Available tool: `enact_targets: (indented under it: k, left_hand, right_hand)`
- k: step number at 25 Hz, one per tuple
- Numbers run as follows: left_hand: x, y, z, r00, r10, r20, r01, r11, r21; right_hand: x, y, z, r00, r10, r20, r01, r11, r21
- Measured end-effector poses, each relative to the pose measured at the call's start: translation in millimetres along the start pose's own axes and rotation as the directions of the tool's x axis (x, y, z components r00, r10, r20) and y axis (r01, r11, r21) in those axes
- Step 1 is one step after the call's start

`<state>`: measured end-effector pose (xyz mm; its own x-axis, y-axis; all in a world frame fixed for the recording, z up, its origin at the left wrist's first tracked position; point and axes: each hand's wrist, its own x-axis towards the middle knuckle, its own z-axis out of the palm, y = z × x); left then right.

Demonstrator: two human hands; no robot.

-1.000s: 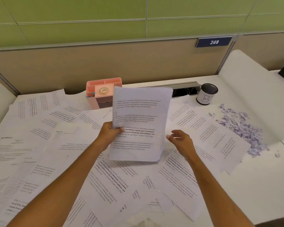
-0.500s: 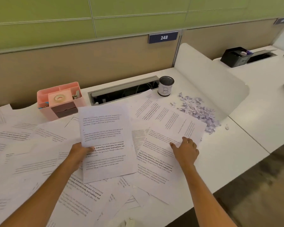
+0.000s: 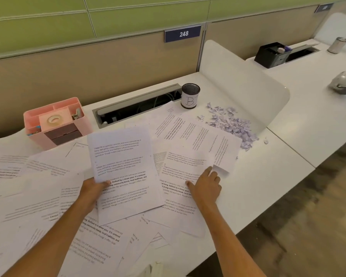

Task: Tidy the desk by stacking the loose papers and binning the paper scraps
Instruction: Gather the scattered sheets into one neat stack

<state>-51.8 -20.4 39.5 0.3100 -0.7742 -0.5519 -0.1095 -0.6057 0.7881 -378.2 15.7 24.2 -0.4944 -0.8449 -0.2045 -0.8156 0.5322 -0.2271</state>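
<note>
Many printed sheets lie scattered over the white desk (image 3: 272,176). My left hand (image 3: 92,189) grips a small stack of papers (image 3: 124,172) by its left edge, held just above the mess. My right hand (image 3: 205,185) rests flat on a loose sheet (image 3: 180,172) at the right, fingers spread on the paper, its far corner slightly lifted. A pile of lilac paper scraps (image 3: 231,124) lies at the back right, next to a small black mesh cup marked "B" (image 3: 190,95).
A pink desk organiser (image 3: 56,122) with a tape roll stands at the back left. An open cable tray (image 3: 136,105) runs along the partition. A white divider (image 3: 244,86) separates the neighbouring desk. The desk's front edge drops to the floor at right.
The view has swung right. My left hand lowered the held stack. My right hand reached right and pressed onto a loose sheet, then drew it a little toward me.
</note>
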Motion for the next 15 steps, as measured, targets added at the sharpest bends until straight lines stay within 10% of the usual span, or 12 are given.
enact_targets:
  k: [5, 11, 15]
  left_hand:
    - [-7, 4, 1, 1.0, 0.016, 0.02, -0.016, 1.0, -0.023]
    - [-8, 6, -3, 0.999, 0.019, 0.042, -0.017, 0.999, -0.027]
    - [-8, 6, -3, 0.998, 0.027, 0.054, -0.024, 0.999, -0.046]
  right_hand:
    - [9, -3, -12, 0.996, 0.068, 0.055, -0.087, 0.862, 0.499]
    - [12, 15, -18, 0.886, 0.176, 0.428, -0.463, 0.316, 0.828]
    - [-13, 8, -23, 0.943, 0.123, 0.31, -0.316, 0.621, 0.717]
